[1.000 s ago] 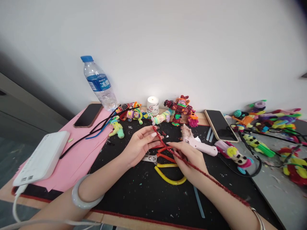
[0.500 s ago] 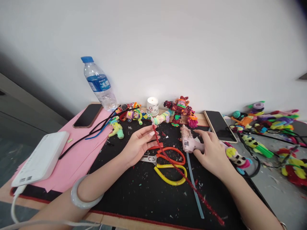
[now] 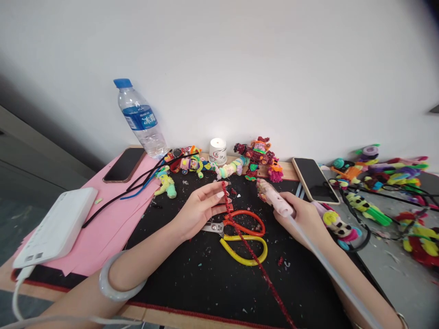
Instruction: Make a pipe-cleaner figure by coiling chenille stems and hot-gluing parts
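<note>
Between the thumb and fingers of my left hand [image 3: 202, 208] is pinched the upper end of a red glittery pipe cleaner [image 3: 252, 253], which slants down to the right, over the scissors. My right hand [image 3: 302, 219] is closed around the handle of a pale pink hot glue gun [image 3: 279, 201]. The gun's nozzle, caked with residue, points up and left. A long translucent glue stick [image 3: 331, 262] runs from its back end across my right forearm. Scissors [image 3: 236, 230] with one orange and one yellow handle loop lie on the black mat [image 3: 192, 283] between my hands.
Pipe-cleaner figures [image 3: 257, 153] and a paper cup [image 3: 218, 151] line the wall. At left are a water bottle [image 3: 142, 119], a dark phone [image 3: 124, 165], a white power bank [image 3: 56, 228] and pink paper [image 3: 87, 249]. A phone [image 3: 315, 179] and more figures [image 3: 368, 208] lie right.
My right hand has closed on the glue gun's handle, lifted the gun and turned it. Its glue stick has swung up from the mat toward me. The left hand has barely moved.
</note>
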Action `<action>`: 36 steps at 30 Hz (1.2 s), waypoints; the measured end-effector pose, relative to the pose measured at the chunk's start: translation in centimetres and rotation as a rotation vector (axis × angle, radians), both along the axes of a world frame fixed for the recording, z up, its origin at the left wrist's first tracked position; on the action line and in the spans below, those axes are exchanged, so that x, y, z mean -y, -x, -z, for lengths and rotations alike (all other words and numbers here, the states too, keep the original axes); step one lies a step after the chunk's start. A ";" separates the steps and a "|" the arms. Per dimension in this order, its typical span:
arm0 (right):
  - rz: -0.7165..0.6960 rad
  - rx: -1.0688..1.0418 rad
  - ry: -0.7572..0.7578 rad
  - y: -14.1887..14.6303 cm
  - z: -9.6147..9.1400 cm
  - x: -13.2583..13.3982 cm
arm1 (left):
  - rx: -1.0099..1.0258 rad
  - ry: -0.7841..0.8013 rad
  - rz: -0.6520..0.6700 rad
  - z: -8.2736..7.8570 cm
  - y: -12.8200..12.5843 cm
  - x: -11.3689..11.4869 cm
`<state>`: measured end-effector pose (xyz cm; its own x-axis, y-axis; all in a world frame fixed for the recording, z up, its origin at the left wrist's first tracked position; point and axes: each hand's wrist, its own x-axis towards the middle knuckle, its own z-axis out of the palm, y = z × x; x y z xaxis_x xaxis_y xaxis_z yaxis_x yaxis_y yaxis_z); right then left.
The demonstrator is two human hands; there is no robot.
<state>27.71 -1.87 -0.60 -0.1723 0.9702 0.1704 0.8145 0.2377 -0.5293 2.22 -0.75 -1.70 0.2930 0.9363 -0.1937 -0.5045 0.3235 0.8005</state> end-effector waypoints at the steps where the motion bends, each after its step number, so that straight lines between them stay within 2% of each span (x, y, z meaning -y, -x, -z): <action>1: 0.010 -0.037 0.009 0.1 -0.2 0.1 | 0.001 0.002 0.002 0.0 0.0 0.0; 5: -0.011 -0.226 0.079 0.3 -0.5 0.4 | -0.014 0.013 0.019 0.1 0.0 0.1; 10: -0.243 -0.480 0.118 0.6 0.2 0.9 | -0.059 0.038 0.063 0.3 -0.1 0.3; 13: -0.271 -0.552 0.137 0.9 0.7 1.1 | -0.076 0.060 0.076 0.3 -0.3 0.4; 22: -0.276 -0.540 0.157 0.9 1.0 1.4 | -0.097 0.026 0.142 0.2 -0.5 0.6; 36: -0.272 -0.499 0.149 1.2 0.5 1.3 | -0.087 0.025 0.149 0.3 -0.5 0.6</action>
